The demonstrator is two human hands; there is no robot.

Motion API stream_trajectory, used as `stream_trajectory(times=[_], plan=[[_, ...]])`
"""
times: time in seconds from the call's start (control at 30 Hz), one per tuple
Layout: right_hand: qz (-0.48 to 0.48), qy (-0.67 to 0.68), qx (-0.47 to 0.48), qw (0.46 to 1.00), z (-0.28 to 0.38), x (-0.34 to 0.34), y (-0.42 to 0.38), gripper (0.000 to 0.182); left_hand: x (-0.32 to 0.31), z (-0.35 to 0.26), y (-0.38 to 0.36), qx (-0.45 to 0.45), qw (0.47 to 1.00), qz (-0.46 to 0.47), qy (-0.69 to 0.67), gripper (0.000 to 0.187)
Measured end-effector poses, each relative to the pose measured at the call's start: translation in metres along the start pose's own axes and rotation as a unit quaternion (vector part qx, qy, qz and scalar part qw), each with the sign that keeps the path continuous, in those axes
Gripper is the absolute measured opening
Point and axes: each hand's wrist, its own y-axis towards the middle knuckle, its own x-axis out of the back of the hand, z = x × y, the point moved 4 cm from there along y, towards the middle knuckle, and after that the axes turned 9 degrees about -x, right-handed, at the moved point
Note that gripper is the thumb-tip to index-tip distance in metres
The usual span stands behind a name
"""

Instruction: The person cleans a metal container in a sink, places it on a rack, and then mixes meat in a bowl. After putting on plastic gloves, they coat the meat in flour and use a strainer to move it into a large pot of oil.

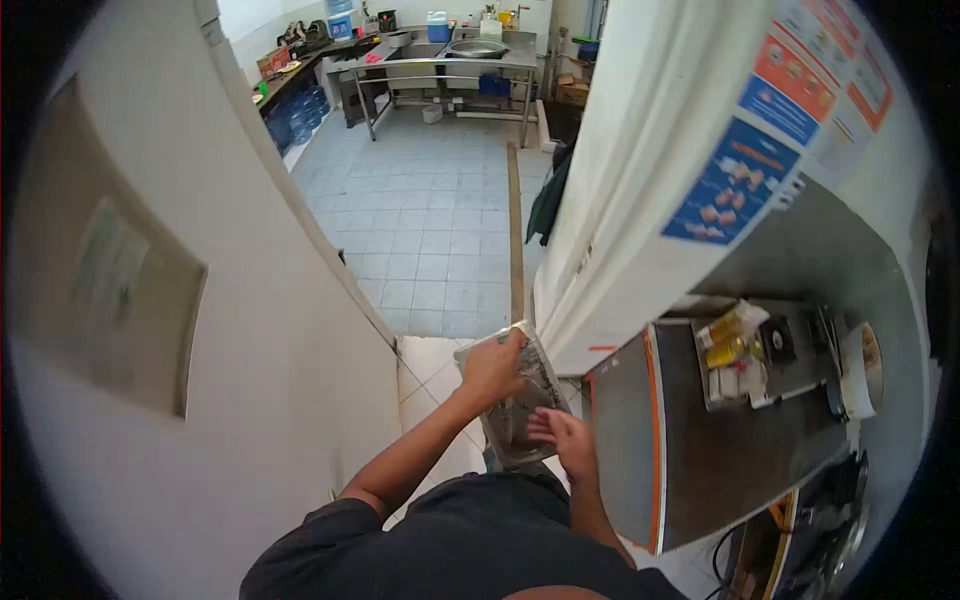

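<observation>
My left hand [491, 372] is closed over the top of a shallow rectangular container [545, 383], with its thumb along the far rim. The container looks clear or greyish, with dark marks on its surface, and it is held tilted in front of my waist. At the container's lower right, my right hand [570, 441] has its fingers stretched out and a little apart, overlapping the container in this view.
A doorway opens ahead onto a blue-tiled floor [432, 225] with a metal sink table [460, 65] at the back. White walls flank me. A counter [745, 450] on the right bears a tray [712, 392] with yellow bottles.
</observation>
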Motion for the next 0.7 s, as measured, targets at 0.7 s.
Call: stream_trajectory(times=[0.7], plan=[[-0.047,0.261,-0.065,0.962,0.381,-0.290,0.827,0.014,0.223,0.495,0.504,-0.044,0.982,-0.173,-0.055,0.028]])
